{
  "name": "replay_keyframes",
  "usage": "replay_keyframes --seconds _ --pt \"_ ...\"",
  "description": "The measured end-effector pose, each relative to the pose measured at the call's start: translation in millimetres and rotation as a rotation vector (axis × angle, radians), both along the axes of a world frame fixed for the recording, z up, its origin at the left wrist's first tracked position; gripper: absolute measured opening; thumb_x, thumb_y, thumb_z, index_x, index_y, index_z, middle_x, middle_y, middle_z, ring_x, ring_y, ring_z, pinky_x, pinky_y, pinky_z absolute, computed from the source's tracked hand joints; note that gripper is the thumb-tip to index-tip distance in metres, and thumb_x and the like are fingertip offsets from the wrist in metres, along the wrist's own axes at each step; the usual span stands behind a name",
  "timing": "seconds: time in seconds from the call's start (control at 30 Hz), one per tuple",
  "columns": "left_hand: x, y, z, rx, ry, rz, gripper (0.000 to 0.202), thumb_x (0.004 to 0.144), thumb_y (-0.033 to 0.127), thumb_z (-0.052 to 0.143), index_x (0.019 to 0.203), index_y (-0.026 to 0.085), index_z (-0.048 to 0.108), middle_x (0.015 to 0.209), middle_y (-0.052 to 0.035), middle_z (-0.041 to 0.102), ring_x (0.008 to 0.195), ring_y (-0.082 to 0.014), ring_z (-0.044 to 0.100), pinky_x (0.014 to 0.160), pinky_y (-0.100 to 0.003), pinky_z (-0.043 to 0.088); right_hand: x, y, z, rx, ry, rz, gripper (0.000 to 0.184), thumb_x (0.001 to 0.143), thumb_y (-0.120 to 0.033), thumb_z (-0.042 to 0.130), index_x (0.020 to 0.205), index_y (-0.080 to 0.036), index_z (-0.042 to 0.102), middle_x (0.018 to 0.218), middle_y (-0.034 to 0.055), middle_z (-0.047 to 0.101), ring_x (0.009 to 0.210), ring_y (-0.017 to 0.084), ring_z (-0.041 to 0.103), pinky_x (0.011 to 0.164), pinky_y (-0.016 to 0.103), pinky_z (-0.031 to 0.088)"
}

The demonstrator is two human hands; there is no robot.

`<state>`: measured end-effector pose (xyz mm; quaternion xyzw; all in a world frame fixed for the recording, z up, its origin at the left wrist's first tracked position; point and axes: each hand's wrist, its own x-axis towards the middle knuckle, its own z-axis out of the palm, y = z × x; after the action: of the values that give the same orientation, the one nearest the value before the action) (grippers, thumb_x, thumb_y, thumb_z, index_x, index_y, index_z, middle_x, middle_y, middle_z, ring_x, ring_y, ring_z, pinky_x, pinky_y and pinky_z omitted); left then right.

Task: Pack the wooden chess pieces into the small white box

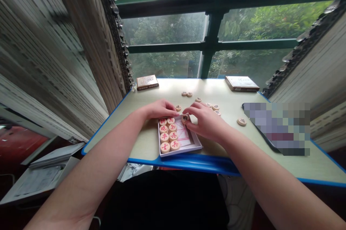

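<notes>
Head view shows the right hand (202, 119) pinching a round, black-lettered xiangqi piece (185, 118) at the far end of a shallow white box (181, 152), near two columns of thick, red-lettered discs (173, 136); the left hand (160, 109) curls beside the far rim, its grip unclear, above the smooth, pale worktop (167, 89).

A pale, blue-edged table (167, 89) carries a shallow white box (187, 151) at 8 o'clock, a small flat box (147, 82) at 10, a larger one (242, 83) at 1, a pixelated flat object (273, 127) at 3 and loose xiangqi pieces (198, 99) mostly towards 12.
</notes>
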<state>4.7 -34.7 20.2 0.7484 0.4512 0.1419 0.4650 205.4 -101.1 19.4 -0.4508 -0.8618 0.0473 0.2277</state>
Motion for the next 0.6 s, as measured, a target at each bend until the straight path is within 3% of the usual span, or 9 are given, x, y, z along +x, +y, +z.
replay_keyframes --seconds 0.13,0.27,0.33,0.4,0.6 --pt "0 1 -2.0 -0.033 -0.004 0.021 0.035 0.059 0.047 0.073 0.072 0.014 0.071 0.064 -0.0025 0.064 0.059 -0.0118 0.052 0.056 -0.025 0.039 15 -3 13.4 0.079 0.128 -0.138 0.02 0.08 -0.023 0.051 0.093 -0.019 0.067 0.093 0.0071 0.063 0.087 0.02 0.057 0.076 0.032 0.045" --pt "2 2 -7.1 0.036 0.021 0.062 0.039 0.059 0.052 0.072 0.066 0.013 0.069 0.057 -0.0016 0.061 0.053 -0.0102 0.047 0.051 -0.024 0.034 44 -1 27.4 0.166 0.228 -0.524 0.024 0.079 -0.021 0.048 0.091 -0.019 0.068 0.092 0.0072 0.064 0.082 0.02 0.059 0.071 0.032 0.044" --pt "4 3 -9.7 0.104 0.039 0.106 0.044 0.061 0.056 0.068 0.063 0.013 0.069 0.051 -0.0007 0.057 0.049 -0.0089 0.042 0.048 -0.024 0.031 57 1 30.8 0.034 0.146 -0.674 0.025 0.078 -0.023 0.049 0.092 -0.019 0.069 0.092 0.008 0.066 0.083 0.023 0.06 0.068 0.033 0.044" --pt "5 5 -11.7 0.151 0.034 0.16 0.048 0.063 0.06 0.064 0.064 0.012 0.07 0.049 -0.0005 0.055 0.047 -0.0086 0.041 0.048 -0.024 0.03 64 4 31.5 -0.086 0.085 -0.748 0.026 0.077 -0.026 0.05 0.092 -0.021 0.07 0.088 0.0079 0.068 0.083 0.026 0.061 0.064 0.034 0.043" --pt "0 13 -13.7 0.215 0.005 0.208 0.047 0.067 0.059 0.06 0.065 0.013 0.071 0.052 -0.0022 0.059 0.051 -0.0105 0.047 0.056 -0.025 0.036 69 16 21.1 -0.125 0.015 -0.763 0.031 0.078 -0.027 0.047 0.097 -0.022 0.071 0.098 0.0079 0.07 0.088 0.026 0.062 0.065 0.034 0.045"
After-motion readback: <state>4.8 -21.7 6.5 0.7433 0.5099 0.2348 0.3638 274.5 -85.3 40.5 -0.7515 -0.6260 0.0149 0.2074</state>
